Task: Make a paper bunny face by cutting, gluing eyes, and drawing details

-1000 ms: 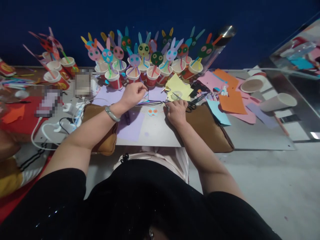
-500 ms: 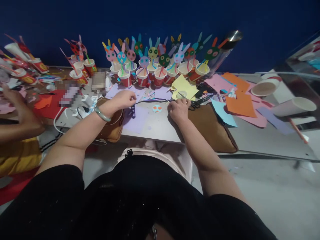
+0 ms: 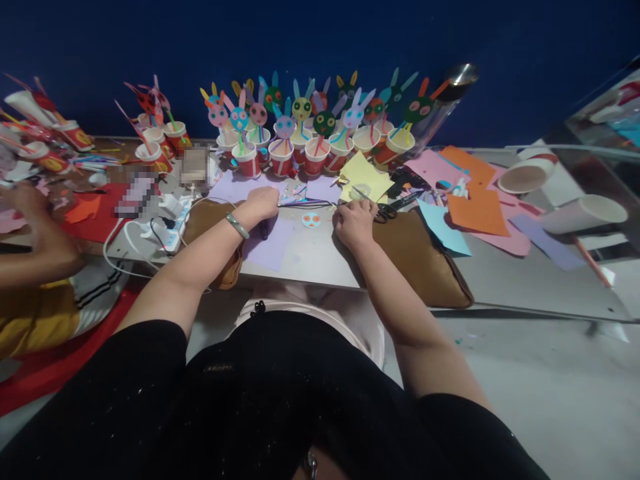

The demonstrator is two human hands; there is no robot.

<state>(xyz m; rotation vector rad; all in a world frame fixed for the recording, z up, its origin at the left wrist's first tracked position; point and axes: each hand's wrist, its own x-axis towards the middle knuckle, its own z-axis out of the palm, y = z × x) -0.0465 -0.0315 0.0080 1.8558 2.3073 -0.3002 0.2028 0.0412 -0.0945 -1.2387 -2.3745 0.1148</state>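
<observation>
My left hand, with a bracelet on its wrist, is over the back of a purple sheet. Its fingers are closed at the left end of a thin dark cord; whether they grip it is too small to tell. My right hand lies palm down at the cord's right end, fingers bent and slightly apart, beside black scissors and yellow paper. Between my hands a small light blue disc with orange eyes and beak lies flat on the table.
Red cups with paper rabbit figures stand along the back. Brown pouches lie beside both my forearms. Orange paper and tipped cups are at right. A power strip and another person's arm are at left.
My left hand has moved right and slightly down, to the cord's left end. My right hand has stayed in nearly the same place. The view has shifted a little.
</observation>
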